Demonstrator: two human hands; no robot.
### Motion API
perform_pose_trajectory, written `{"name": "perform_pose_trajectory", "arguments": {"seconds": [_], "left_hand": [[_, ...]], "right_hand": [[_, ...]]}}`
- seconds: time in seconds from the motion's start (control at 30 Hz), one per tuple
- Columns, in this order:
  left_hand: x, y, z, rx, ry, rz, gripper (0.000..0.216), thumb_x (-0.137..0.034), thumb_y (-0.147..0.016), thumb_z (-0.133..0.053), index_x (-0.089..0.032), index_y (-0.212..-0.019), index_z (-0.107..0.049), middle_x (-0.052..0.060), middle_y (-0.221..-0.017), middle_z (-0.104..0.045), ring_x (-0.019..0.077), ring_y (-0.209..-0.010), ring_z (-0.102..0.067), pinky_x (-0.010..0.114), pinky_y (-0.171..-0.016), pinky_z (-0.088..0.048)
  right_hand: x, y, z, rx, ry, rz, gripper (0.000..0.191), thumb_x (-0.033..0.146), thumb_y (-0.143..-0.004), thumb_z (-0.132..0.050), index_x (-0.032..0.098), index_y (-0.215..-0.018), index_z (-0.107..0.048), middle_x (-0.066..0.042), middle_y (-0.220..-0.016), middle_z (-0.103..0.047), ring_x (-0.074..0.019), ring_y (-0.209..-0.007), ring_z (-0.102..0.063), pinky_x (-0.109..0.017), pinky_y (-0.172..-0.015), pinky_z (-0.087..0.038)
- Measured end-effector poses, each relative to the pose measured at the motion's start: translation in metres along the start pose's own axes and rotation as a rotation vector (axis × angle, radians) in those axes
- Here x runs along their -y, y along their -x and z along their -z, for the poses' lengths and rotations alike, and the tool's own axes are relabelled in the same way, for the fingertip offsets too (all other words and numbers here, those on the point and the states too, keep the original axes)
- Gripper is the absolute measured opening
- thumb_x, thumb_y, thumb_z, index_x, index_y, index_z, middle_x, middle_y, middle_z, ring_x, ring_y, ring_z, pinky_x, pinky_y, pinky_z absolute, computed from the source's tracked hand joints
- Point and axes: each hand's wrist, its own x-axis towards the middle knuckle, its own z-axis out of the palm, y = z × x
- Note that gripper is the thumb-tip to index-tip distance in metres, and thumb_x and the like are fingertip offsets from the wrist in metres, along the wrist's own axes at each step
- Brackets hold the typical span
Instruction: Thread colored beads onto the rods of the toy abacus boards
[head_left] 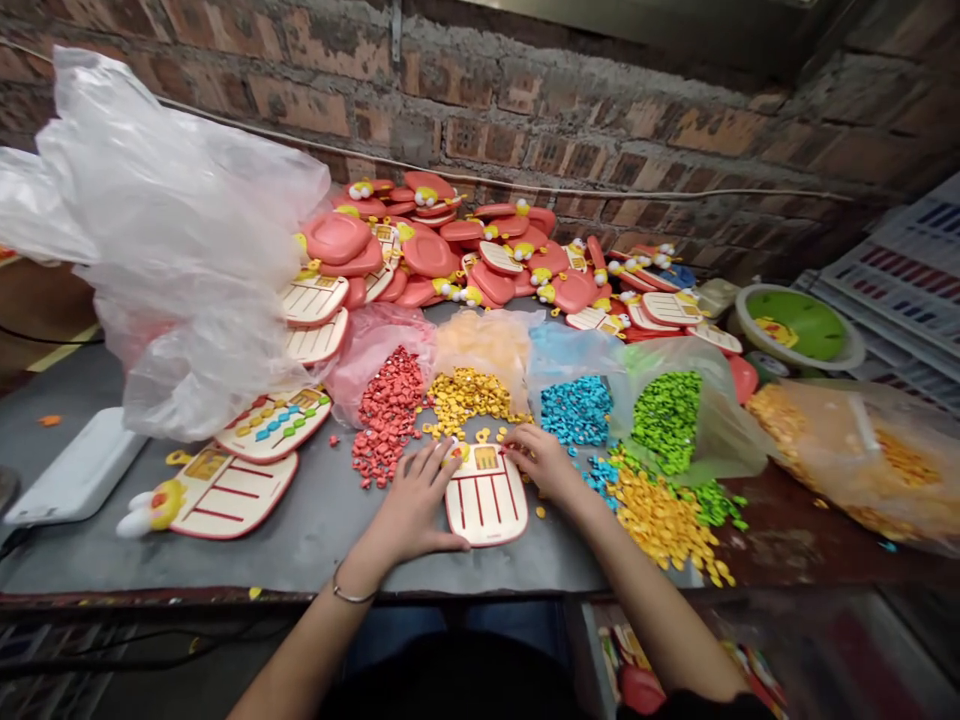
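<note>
Your left hand point(411, 505) lies open at 9 o'clock of the plastic board point(487, 510), right hand point(544, 462) curled at 2, its grip unclear; the board looks light and stiff, so hold its edges.

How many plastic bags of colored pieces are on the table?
5: a pink bag of red pieces, an orange bag of yellow pieces, a blue bag of blue pieces, a green bag of green pieces, and a big clear bag at far right. More may be hidden.

I see red stripes on the cream toy panel point(487, 497), beside my red beads point(388, 415), yellow beads point(470, 395), blue beads point(576, 410) and green beads point(667, 420).
</note>
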Motion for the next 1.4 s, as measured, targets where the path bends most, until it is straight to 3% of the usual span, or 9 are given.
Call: {"name": "perform_pose_trajectory", "arguments": {"seconds": [0.23, 0.53, 0.83, 0.9, 0.97, 1.03, 1.13, 1.27, 1.4], "left_hand": [[-0.003, -0.003, 0.004, 0.011, 0.022, 0.034, 0.122, -0.084, -0.057, -0.063, -0.018, -0.152, -0.023, 0.015, -0.155, -0.031, 0.037, -0.138, -0.031, 0.053, -0.11, -0.018], [-0.002, -0.003, 0.003, 0.011, 0.042, 0.038, 0.127, -0.088, -0.054, -0.06, -0.017, -0.152, -0.022, 0.014, -0.155, -0.031, 0.0359, -0.139, -0.03, 0.05, -0.112, -0.017], [-0.001, -0.003, 0.003, 0.01, 0.046, 0.014, 0.122, -0.087, -0.06, -0.056, -0.015, -0.152, -0.022, 0.014, -0.156, -0.028, 0.0348, -0.141, -0.027, 0.047, -0.114, -0.018], [-0.001, -0.003, 0.004, 0.019, 0.053, 0.019, 0.123, -0.088, -0.059, -0.056, -0.014, -0.152, -0.023, 0.014, -0.156, -0.027, 0.0346, -0.141, -0.027, 0.047, -0.115, -0.017], [-0.002, -0.003, 0.005, 0.03, 0.061, 0.024, 0.125, -0.088, -0.058, -0.057, -0.014, -0.152, -0.023, 0.014, -0.156, -0.027, 0.0349, -0.141, -0.027, 0.048, -0.115, -0.018], [-0.003, -0.004, 0.006, 0.043, 0.065, 0.025, 0.125, -0.087, -0.057, -0.059, -0.014, -0.152, -0.023, 0.015, -0.156, -0.027, 0.0357, -0.142, -0.026, 0.05, -0.114, -0.02], [-0.003, -0.003, 0.007, 0.065, 0.071, 0.025, 0.125, -0.084, -0.057, -0.064, -0.014, -0.152, -0.024, 0.017, -0.157, -0.025, 0.0376, -0.143, -0.023, 0.052, -0.114, -0.021], [-0.003, -0.003, 0.008, 0.076, 0.09, 0.026, 0.121, -0.084, -0.059, -0.062, -0.015, -0.152, -0.025, 0.016, -0.158, -0.021, 0.038, -0.144, -0.02, 0.053, -0.114, -0.022], [-0.002, -0.002, 0.007, 0.062, 0.092, 0.012, 0.119, -0.087, -0.061, -0.057, -0.016, -0.151, -0.026, 0.015, -0.158, -0.021, 0.0371, -0.144, -0.019, 0.053, -0.114, -0.022]], "right_hand": [[-0.005, 0.004, -0.019, 0.058, 0.149, 0.111, 0.022, 0.016, -0.094, -0.048, 0.018, -0.078, -0.062, -0.006, -0.085, -0.059, -0.0174, -0.078, -0.055, -0.029, -0.07, -0.048], [0.002, 0.024, -0.01, 0.14, -0.033, 0.089, 0.02, 0.018, -0.095, -0.048, 0.02, -0.09, -0.067, -0.007, -0.088, -0.061, -0.0182, -0.081, -0.059, -0.03, -0.072, -0.05], [0.034, -0.001, -0.054, 0.149, -0.134, 0.132, 0.014, 0.016, -0.092, -0.056, 0.019, -0.088, -0.069, -0.006, -0.084, -0.065, -0.0178, -0.081, -0.059, -0.03, -0.073, -0.047], [0.038, -0.002, -0.049, 0.229, -0.216, 0.156, 0.011, 0.02, -0.09, -0.061, 0.019, -0.084, -0.07, -0.005, -0.081, -0.066, -0.0175, -0.078, -0.06, -0.03, -0.073, -0.047], [0.038, -0.005, -0.038, 0.397, -0.332, 0.19, 0.011, 0.027, -0.087, -0.066, 0.019, -0.082, -0.071, -0.004, -0.078, -0.067, -0.0172, -0.076, -0.061, -0.029, -0.073, -0.048], [0.037, -0.015, -0.026, 0.518, -0.439, 0.175, 0.016, 0.034, -0.087, -0.065, 0.02, -0.084, -0.072, -0.004, -0.08, -0.069, -0.0173, -0.077, -0.063, -0.029, -0.074, -0.049], [0.033, -0.05, -0.023, 0.388, -0.414, 0.102, 0.016, 0.031, -0.09, -0.06, 0.019, -0.09, -0.071, -0.005, -0.085, -0.07, -0.0181, -0.081, -0.064, -0.03, -0.076, -0.049], [0.028, -0.115, -0.057, 0.14, -0.163, 0.17, 0.015, 0.013, -0.086, -0.06, 0.017, -0.098, -0.069, -0.008, -0.098, -0.066, -0.0191, -0.092, -0.06, -0.032, -0.085, -0.046], [0.026, -0.161, -0.094, 0.145, 0.106, 0.239, 0.016, 0.007, -0.084, -0.056, 0.016, -0.09, -0.067, -0.009, -0.096, -0.063, -0.0195, -0.09, -0.054, -0.031, -0.084, -0.043]]}}
